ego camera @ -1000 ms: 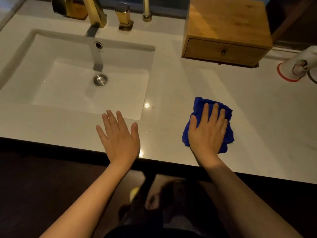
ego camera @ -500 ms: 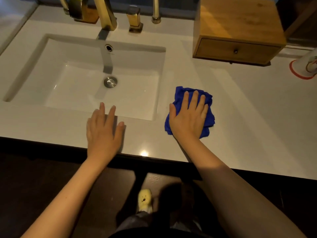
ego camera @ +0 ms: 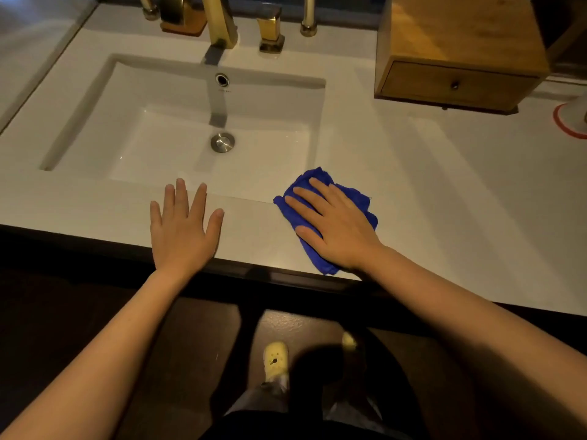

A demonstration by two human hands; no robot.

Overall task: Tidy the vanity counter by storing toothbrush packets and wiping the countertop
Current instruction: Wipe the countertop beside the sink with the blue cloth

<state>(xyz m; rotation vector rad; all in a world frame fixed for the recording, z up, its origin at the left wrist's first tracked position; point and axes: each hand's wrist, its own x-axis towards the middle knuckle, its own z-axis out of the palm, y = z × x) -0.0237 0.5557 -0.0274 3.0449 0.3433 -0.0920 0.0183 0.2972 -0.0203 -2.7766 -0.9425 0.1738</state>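
countertop (ego camera: 444, 192) bears both palms; right hand (ego camera: 333, 227) lies flat, fingers spread, on blue cloth (ego camera: 362, 201) under them; left hand (ego camera: 182, 227) splayed, sink (ego camera: 178, 90) just beyond its fingertips

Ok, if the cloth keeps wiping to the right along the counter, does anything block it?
Nothing visible on the near strip: the right hand presses the blue cloth flat on bare countertop. Farther back stands the wooden drawer box; a red-rimmed object sits at the far right edge.
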